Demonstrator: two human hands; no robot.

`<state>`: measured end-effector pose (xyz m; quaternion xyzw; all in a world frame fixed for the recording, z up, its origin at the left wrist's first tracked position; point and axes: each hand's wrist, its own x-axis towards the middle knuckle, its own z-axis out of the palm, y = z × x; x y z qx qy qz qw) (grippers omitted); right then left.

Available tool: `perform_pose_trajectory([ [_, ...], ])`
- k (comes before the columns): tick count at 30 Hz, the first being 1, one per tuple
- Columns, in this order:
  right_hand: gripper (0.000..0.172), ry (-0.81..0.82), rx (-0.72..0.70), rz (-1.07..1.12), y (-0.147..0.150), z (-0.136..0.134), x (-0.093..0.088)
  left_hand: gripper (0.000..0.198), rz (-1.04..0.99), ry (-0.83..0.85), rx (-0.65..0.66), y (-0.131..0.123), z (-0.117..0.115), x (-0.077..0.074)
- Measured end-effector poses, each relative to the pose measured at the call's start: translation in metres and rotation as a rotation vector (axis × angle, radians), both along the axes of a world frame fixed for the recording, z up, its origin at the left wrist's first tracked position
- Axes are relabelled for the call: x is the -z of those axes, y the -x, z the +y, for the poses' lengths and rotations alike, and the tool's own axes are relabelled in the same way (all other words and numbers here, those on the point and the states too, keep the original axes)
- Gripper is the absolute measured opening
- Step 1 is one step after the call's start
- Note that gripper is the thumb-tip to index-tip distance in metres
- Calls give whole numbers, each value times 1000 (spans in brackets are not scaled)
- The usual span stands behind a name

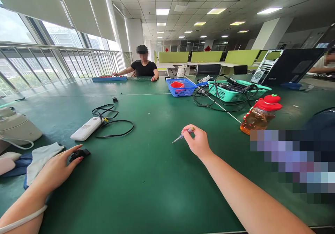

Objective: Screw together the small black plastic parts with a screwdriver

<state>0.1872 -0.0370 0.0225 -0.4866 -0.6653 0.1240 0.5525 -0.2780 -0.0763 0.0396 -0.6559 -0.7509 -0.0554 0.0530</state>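
Observation:
My right hand (198, 140) grips a small screwdriver (180, 136) with a clear handle, its thin metal tip pointing left and down over the green table. At the left, my left hand (58, 167) has its thumb and fingers around a small black object (78, 155) on the table; its kind is not clear. Just beyond that hand lies a white power bank (87, 128) with a looped black cable (125, 121). Under and beside the left wrist is a blue and pale grey cloth (42, 157).
A red-lidded bottle (258, 115) stands at the right, near a green basket (225, 93) of black cables. A blue basket (180, 90) holds a red tray. Across the green table (157, 192) sits a person in black (143, 68). A black computer case (293, 66) leans at the back right.

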Motion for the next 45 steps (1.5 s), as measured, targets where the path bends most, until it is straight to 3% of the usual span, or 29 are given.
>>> perform_pose_trajectory([
  [3, 18, -5, 4, -12, 0, 1, 0, 44, 47, -77, 36, -13, -2, -5],
  [5, 19, -13, -1, -18, 0, 1, 1, 41, -10, -143, 132, -36, -5, -11],
  [10, 18, -18, -6, -19, 0, 2, 2, 38, -200, -77, 637, -139, -6, -26],
  [13, 18, -28, -2, -36, 0, 2, 2, 32, -223, 17, 829, -204, 14, -27],
  [16, 18, -41, 9, -52, -1, 1, 1, 32, -247, 21, 835, -251, 47, -16],
  [19, 18, -59, 16, -62, -1, 1, -1, 33, -258, 30, 793, -277, 76, 2],
  [23, 17, -111, 11, -80, 0, -1, -2, 34, -346, 7, 767, -282, 89, 22],
  [27, 15, -186, 23, -93, 4, -6, -5, 37, -463, 15, 797, -275, 88, 31],
  [33, 11, -267, -26, -161, 9, -13, -9, 48, -529, 54, 689, -275, 92, 34],
  [45, 13, -245, -100, -245, 10, -15, -9, 47, -528, 61, 695, -274, 93, 34],
])
